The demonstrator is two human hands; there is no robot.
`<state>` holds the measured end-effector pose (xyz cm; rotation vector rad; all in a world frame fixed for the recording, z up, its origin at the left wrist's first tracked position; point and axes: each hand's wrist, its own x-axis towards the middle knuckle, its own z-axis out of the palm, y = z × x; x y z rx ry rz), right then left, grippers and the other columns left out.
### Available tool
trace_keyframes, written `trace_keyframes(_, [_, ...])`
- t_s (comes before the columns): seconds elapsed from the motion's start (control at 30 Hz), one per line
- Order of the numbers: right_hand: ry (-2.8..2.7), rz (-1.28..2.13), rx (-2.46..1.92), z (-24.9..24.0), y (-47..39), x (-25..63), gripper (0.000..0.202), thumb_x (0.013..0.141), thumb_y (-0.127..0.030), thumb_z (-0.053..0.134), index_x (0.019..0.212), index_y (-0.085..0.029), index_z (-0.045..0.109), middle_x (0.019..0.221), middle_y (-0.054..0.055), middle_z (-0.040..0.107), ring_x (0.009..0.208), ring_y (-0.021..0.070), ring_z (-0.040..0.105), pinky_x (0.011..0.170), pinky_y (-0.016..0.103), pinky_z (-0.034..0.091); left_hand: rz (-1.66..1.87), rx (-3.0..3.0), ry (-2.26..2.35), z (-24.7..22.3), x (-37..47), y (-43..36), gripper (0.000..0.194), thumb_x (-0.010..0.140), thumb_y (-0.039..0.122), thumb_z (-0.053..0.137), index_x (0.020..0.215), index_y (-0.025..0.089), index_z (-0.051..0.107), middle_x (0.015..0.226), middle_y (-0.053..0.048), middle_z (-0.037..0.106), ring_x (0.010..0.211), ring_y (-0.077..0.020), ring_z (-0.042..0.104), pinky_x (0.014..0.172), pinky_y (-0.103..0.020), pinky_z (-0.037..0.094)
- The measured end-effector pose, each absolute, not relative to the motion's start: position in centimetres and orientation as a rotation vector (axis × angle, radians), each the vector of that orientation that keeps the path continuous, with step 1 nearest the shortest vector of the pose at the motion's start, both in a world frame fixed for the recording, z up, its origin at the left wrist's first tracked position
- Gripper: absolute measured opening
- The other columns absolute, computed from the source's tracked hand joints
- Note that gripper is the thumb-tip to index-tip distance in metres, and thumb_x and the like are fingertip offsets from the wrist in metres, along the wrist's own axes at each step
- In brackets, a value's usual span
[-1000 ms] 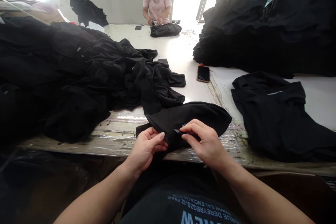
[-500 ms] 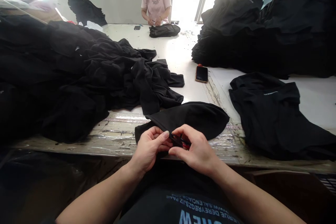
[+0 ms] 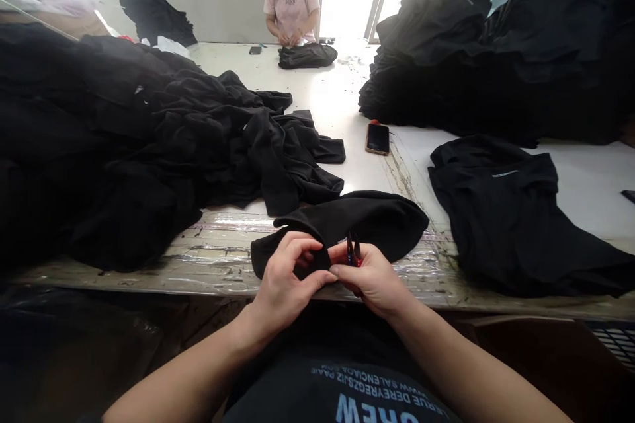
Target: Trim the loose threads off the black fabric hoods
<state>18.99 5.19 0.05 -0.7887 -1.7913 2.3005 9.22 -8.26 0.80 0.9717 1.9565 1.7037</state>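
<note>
At the table's near edge a black garment lies partly spread, its front edge lifted between my hands. My left hand curls around that edge, with the thumb reaching across to the right fingertips. In my right hand is a pair of thread snips, dark blades pointing up and away from me, with some red at the handle. The right thumb and forefinger also pinch at the cloth. My fingers hide the part of the edge between them.
A heap of black garments covers the left side. Tall stacks stand at the back right, with a folded garment nearer. A phone lies mid-table. Across the table a person handles a dark bundle.
The snips have swung from lying against the cloth edge to pointing up and away. My left fingers have opened into a wider curl, and both thumbs have come together.
</note>
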Motion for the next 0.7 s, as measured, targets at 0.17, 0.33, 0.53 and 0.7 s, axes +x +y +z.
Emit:
trace_keyframes(0.17, [-1.907, 2.263, -0.711, 0.1, 5.5, 19.2, 0.012, 0.063, -0.022, 0.073, 0.070, -0.015, 0.067, 0.046, -0.006, 0.046, 0.039, 0.0039, 0.032, 0.036, 0.018, 0.021, 1.685, 0.915, 1.958, 0.5, 9.2, -7.4, 0.005, 0.072, 0.026, 0.072, 0.071, 0.021, 0.069, 0.072, -0.003, 0.064, 0.069, -0.0167, 0.057, 0.066, -0.026, 0.044])
trace_keyframes(0.33, [-1.746, 2.518, -0.738, 0.1, 6.1, 19.6, 0.014, 0.062, -0.021, 0.071, 0.072, -0.014, 0.064, 0.044, -0.008, 0.044, 0.036, 0.0034, 0.030, 0.036, 0.017, 0.019, 1.612, 0.652, 1.738, 0.3, 8.6, -6.6, 0.024, 0.077, 0.037, 0.066, 0.063, 0.017, 0.065, 0.056, 0.000, 0.060, 0.050, -0.0124, 0.054, 0.051, -0.023, 0.041])
trace_keyframes(0.53, [-1.879, 2.405, -0.742, 0.0, 6.9, 20.0, 0.016, 0.065, -0.024, 0.066, 0.077, -0.013, 0.064, 0.046, -0.007, 0.045, 0.037, 0.0044, 0.031, 0.037, 0.018, 0.023, 1.652, 0.436, 1.464, -0.5, 9.0, -5.8, 0.035, 0.074, 0.047, 0.067, 0.066, 0.015, 0.057, 0.053, 0.001, 0.057, 0.045, -0.0093, 0.053, 0.045, -0.019, 0.043])
trace_keyframes(0.7, [-2.448, 1.317, -0.592, 0.7, 7.4, 20.6, 0.020, 0.074, -0.013, 0.056, 0.092, -0.016, 0.064, 0.087, 0.006, 0.064, 0.077, 0.0177, 0.060, 0.069, 0.031, 0.049, 1.698, 0.228, 1.349, -0.8, 9.6, -5.2, 0.039, 0.069, 0.049, 0.072, 0.069, 0.014, 0.055, 0.058, 0.001, 0.060, 0.051, -0.0117, 0.061, 0.047, -0.020, 0.048])
